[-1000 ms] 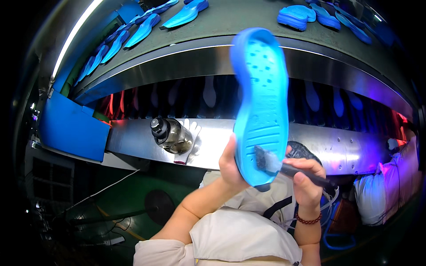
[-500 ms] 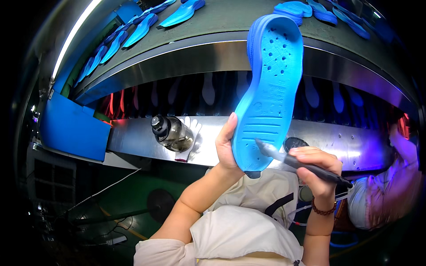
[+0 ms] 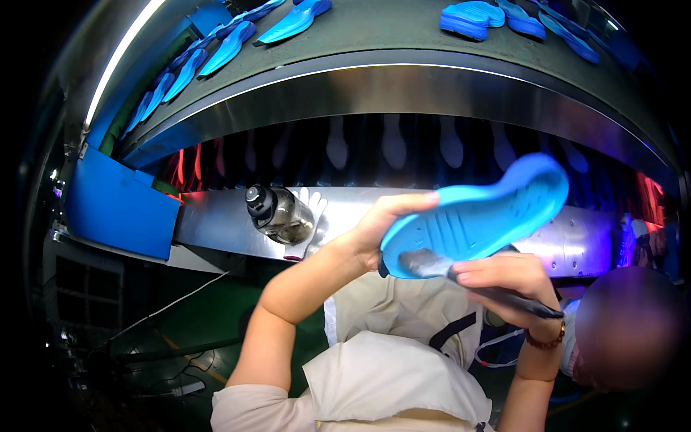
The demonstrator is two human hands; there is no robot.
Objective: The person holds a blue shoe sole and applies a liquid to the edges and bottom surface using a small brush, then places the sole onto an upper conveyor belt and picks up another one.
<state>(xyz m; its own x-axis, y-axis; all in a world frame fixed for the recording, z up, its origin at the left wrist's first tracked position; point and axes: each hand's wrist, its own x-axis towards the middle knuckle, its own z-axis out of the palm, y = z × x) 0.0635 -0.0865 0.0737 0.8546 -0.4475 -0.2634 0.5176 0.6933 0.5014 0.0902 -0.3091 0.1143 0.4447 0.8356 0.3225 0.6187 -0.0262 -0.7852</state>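
A light-blue shoe sole (image 3: 479, 219) is tilted, its far end pointing to the upper right. It has ridges and small holes, and a dark tab (image 3: 383, 268) sticks out at its near end. My left hand (image 3: 378, 222) is closed around that near end, at the left edge. In my right hand (image 3: 512, 279), a brush (image 3: 529, 302) with a dark handle is gripped like a pen. Its pale bristles, blurred by motion, lie over the sole's near end inside the rim. Part of the handle is hidden by my fingers.
Beyond a steel ledge (image 3: 338, 79), a green belt (image 3: 374, 29) carries several blue soles (image 3: 471, 18). A dark-capped bottle (image 3: 288, 216) and a white glove (image 3: 317, 209) rest on the lower steel shelf (image 3: 209, 223). Close by on the right is another person (image 3: 626, 331).
The sole has swung from nearly upright to a rightward slant and come lower. Both hands moved with it, and the brush shifted slightly lower. The person on the right has leaned in closer.
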